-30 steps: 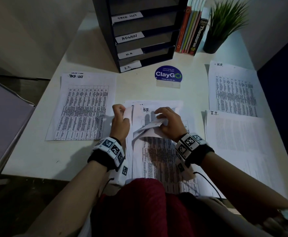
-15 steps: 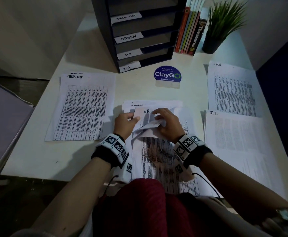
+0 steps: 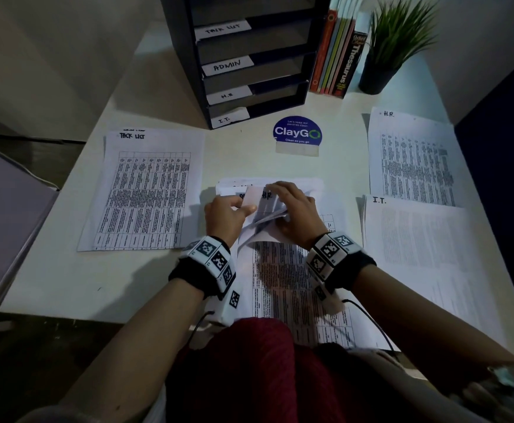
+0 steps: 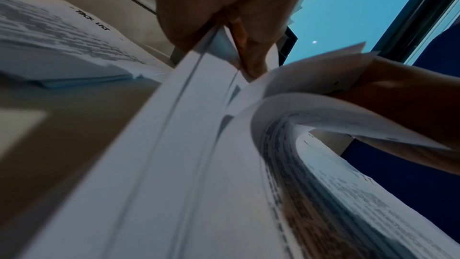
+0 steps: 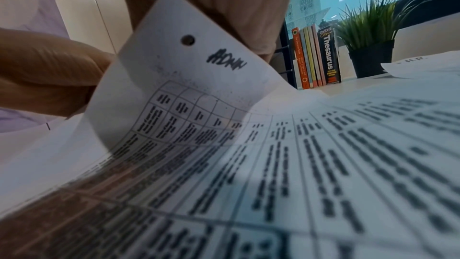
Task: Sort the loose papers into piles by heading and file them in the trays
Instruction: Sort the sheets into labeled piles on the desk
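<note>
A stack of loose papers (image 3: pixel 283 288) lies in front of me on the white table (image 3: pixel 66 285). Its top left corners are lifted and curled. My left hand (image 3: pixel 245 209) pinches the left edge of a raised sheet headed H.R. (image 3: pixel 266 195); the left wrist view shows my left hand (image 4: pixel 231 32) with paper between thumb and finger. My right hand (image 3: pixel 280 206) curls over the same corners. In the right wrist view my right hand (image 5: pixel 139 32) holds up a sheet headed ADMIN (image 5: pixel 226 62). The black tray rack (image 3: pixel 249 56) stands at the back.
Sorted piles lie around: TASK LIST (image 3: pixel 145 193) left, H.R. pile (image 3: pixel 411 157) far right, I.T. pile (image 3: pixel 426 254) near right. Books (image 3: pixel 338 53) and a potted plant (image 3: pixel 393 41) stand right of the rack. A ClayGo sticker (image 3: pixel 297 132) sits mid-table.
My left hand has moved right from the stack's left edge and taken the H.R. sheet between thumb and fingers. My right hand has stayed on the curled corners.
</note>
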